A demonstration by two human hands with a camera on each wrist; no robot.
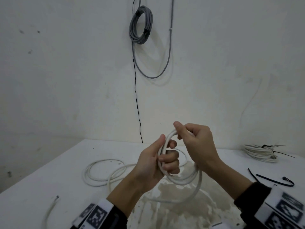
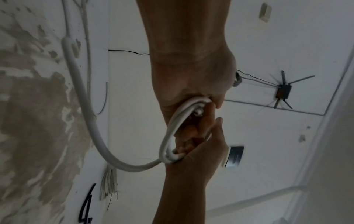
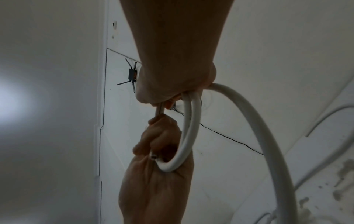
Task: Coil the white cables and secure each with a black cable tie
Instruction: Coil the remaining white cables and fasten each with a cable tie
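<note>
A: Where was the cable [image 1: 184,180]?
B: Above the table [image 1: 49,176], partly coiled. The left hand [image 1: 155,164] clenched the loops; the right hand [image 1: 196,142] gripped their top.
A: And the ties [image 1: 272,180]?
B: Loose on the table, right, near a finished coil [image 1: 259,152].

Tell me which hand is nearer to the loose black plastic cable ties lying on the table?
The right hand. The loose black plastic cable ties lie on its own side, past its forearm. The left hand is farther, on the other side of the white cable coil both grip.
</note>
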